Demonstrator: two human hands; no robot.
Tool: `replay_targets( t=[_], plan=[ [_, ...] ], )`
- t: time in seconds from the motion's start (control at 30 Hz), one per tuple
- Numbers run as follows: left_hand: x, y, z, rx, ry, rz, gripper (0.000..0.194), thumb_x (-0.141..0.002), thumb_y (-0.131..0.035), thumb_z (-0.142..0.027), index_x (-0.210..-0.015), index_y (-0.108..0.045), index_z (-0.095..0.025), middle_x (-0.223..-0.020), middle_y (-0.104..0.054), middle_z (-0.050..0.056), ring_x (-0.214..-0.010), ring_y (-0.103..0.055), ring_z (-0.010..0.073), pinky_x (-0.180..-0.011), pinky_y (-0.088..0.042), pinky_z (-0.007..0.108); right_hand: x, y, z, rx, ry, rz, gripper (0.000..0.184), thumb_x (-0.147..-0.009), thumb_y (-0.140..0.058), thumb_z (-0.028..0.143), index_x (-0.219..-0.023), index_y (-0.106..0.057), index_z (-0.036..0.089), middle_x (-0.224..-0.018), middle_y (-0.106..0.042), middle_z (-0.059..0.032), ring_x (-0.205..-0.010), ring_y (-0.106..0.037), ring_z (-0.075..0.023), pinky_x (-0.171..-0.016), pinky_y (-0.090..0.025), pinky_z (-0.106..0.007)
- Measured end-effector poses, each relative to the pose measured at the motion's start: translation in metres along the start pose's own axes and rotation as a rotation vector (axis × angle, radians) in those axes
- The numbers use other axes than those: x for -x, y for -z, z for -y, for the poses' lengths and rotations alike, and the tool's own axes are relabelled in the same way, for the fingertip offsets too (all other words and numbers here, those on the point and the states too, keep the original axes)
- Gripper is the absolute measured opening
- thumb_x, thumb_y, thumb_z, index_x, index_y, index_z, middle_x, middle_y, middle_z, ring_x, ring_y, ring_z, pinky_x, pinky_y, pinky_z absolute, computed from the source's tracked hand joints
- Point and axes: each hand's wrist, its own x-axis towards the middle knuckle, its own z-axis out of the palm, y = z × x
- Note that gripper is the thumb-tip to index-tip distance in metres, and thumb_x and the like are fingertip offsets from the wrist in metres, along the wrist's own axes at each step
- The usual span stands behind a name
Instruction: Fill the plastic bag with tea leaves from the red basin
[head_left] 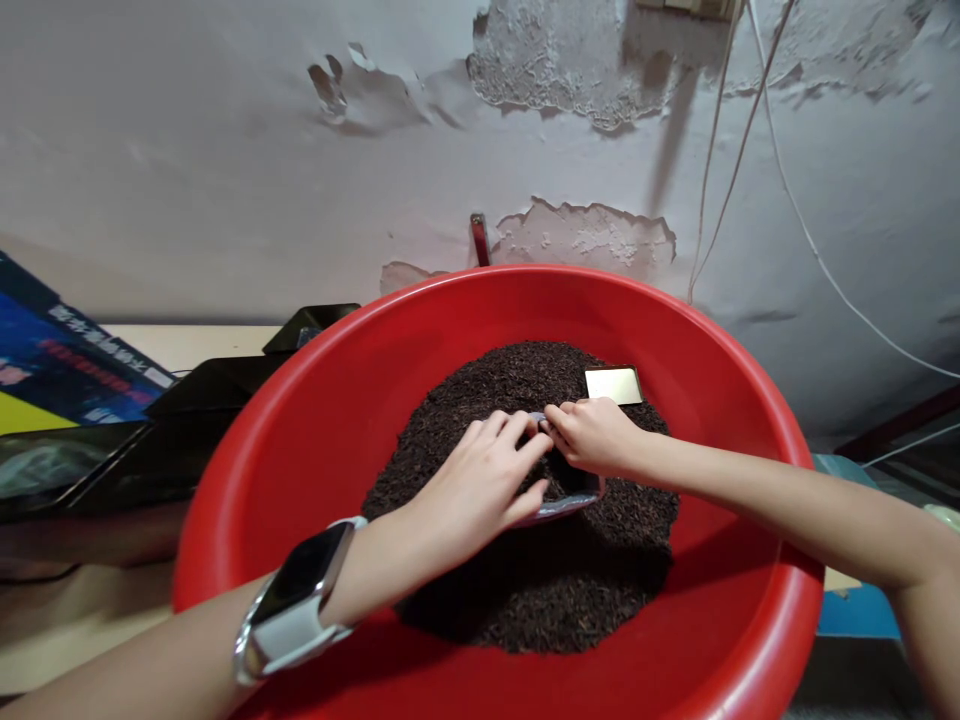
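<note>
A big red basin [360, 400] holds a heap of dark loose tea leaves [525, 590]. Half sunk in the heap lies a small silvery pouch [574, 495] with its mouth open. My left hand [472, 485], with a smartwatch [296, 600] on its wrist, curls over the pouch's near side, thumb at the lower rim and fingertips at the top edge. My right hand [592, 435] reaches in from the right and pinches the pouch's upper rim. The fingertips of both hands nearly meet. Most of the pouch is hidden under my hands.
A second flat, shiny foil pouch [613, 384] lies on the heap just behind my right hand. A peeling wall with white cables [750, 130] stands behind the basin. Dark trays [187, 400] and a blue printed box [67, 370] lie to the left.
</note>
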Motion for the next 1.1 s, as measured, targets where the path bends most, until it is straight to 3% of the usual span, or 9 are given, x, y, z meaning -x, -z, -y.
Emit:
replay_targets(
  t=[0.1,0.27,0.43,0.5,0.6,0.67,0.73,0.9,1.1],
  plan=[
    [0.006,-0.003,-0.013,0.067,-0.185,0.014,0.022,-0.087,-0.045,-0.031,-0.104,-0.056,-0.022,-0.117,-0.050,0.007,-0.107,-0.042,0.0252,-0.092,-0.034,0.042,0.000,-0.001,0.000,-0.004,0.006,-0.003,0.028,-0.092,-0.033,0.029,-0.094,-0.056,0.014,-0.082,-0.065,-0.0096,-0.068,-0.063,-0.0199,-0.052,-0.031,-0.027],
    [0.011,-0.019,-0.023,0.126,-0.485,0.225,0.015,-0.085,-0.051,-0.027,-0.097,-0.058,-0.021,-0.103,-0.058,0.005,-0.100,-0.048,0.0208,-0.088,-0.035,0.034,-0.001,-0.002,0.001,-0.002,-0.010,-0.020,0.033,-0.094,-0.026,0.027,-0.094,-0.057,0.014,-0.080,-0.066,-0.0096,-0.065,-0.061,-0.0175,-0.052,-0.028,-0.027],
    [0.015,-0.032,-0.023,0.148,-0.593,0.420,0.019,-0.078,-0.059,-0.023,-0.096,-0.058,-0.018,-0.098,-0.061,0.007,-0.095,-0.053,0.0209,-0.089,-0.040,0.032,-0.001,0.000,0.002,0.003,-0.014,-0.005,0.033,-0.094,-0.027,0.027,-0.095,-0.057,0.014,-0.081,-0.066,-0.0092,-0.065,-0.060,-0.0165,-0.052,-0.026,-0.026],
    [0.019,-0.039,-0.022,0.152,-0.535,0.568,0.038,-0.072,-0.066,-0.023,-0.108,-0.057,-0.016,-0.112,-0.059,0.011,-0.103,-0.053,0.0243,-0.091,-0.042,0.033,-0.001,0.000,0.002,0.000,-0.010,-0.004,0.033,-0.094,-0.028,0.027,-0.095,-0.057,0.014,-0.081,-0.066,-0.0094,-0.064,-0.060,-0.0161,-0.052,-0.026,-0.026],
    [0.023,-0.053,-0.021,0.025,-0.221,0.798,0.080,-0.056,-0.077,-0.019,-0.129,-0.045,-0.010,-0.135,-0.041,0.024,-0.124,-0.038,0.0395,-0.099,-0.037,0.049,-0.001,-0.002,0.000,-0.005,0.000,-0.014,0.032,-0.094,-0.029,0.027,-0.093,-0.057,0.013,-0.079,-0.065,-0.0096,-0.063,-0.060,-0.0156,-0.052,-0.025,-0.027],
    [0.025,-0.062,-0.022,-0.066,0.006,0.895,0.094,-0.051,-0.078,-0.013,-0.136,-0.037,-0.006,-0.141,-0.029,0.029,-0.128,-0.028,0.0477,-0.097,-0.031,0.063,0.000,-0.003,0.000,-0.002,0.004,-0.018,0.032,-0.094,-0.028,0.027,-0.093,-0.057,0.014,-0.079,-0.065,-0.0093,-0.063,-0.060,-0.0159,-0.052,-0.025,-0.027],
    [0.025,-0.067,-0.023,-0.099,0.129,0.922,0.100,-0.049,-0.075,-0.008,-0.139,-0.030,-0.006,-0.142,-0.025,0.031,-0.127,-0.025,0.0508,-0.092,-0.030,0.069,0.000,-0.003,0.000,0.002,0.006,-0.018,0.032,-0.094,-0.028,0.028,-0.093,-0.057,0.014,-0.079,-0.065,-0.0091,-0.064,-0.060,-0.0163,-0.052,-0.025,-0.027],
    [0.023,-0.061,-0.020,-0.013,0.085,0.881,0.101,-0.047,-0.074,-0.008,-0.139,-0.033,-0.010,-0.142,-0.027,0.029,-0.126,-0.030,0.0480,-0.091,-0.035,0.064,0.001,0.000,0.001,-0.003,0.005,0.000,0.032,-0.094,-0.027,0.027,-0.094,-0.056,0.013,-0.079,-0.065,-0.0097,-0.066,-0.061,-0.0162,-0.053,-0.027,-0.026],
    [0.020,-0.060,-0.015,0.057,0.106,0.981,0.103,-0.050,-0.078,-0.020,-0.140,-0.030,-0.008,-0.142,-0.023,0.031,-0.126,-0.035,0.0434,-0.097,-0.038,0.050,0.000,0.000,0.001,0.017,0.003,-0.008,0.032,-0.094,-0.028,0.028,-0.094,-0.057,0.014,-0.080,-0.065,-0.0085,-0.067,-0.061,-0.0176,-0.051,-0.024,-0.027]
  ],
)
